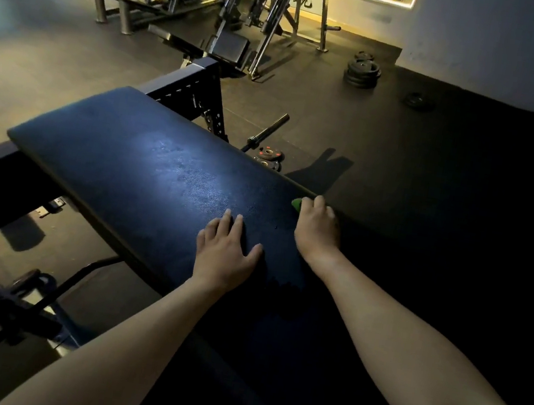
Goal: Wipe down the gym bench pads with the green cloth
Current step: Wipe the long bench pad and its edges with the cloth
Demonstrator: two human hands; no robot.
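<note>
Low in the middle of the frame, the left hand (225, 253) lies flat on the dark bench pad (146, 163), fingers straight and spread. Just right of it, the right hand (317, 229) curls over the pad's far edge, gripping the green cloth (296, 203) (only a corner shows).

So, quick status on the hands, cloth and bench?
Left hand flat on bench pad. Right hand grips green cloth at pad's right edge. Nothing in the way.
</note>
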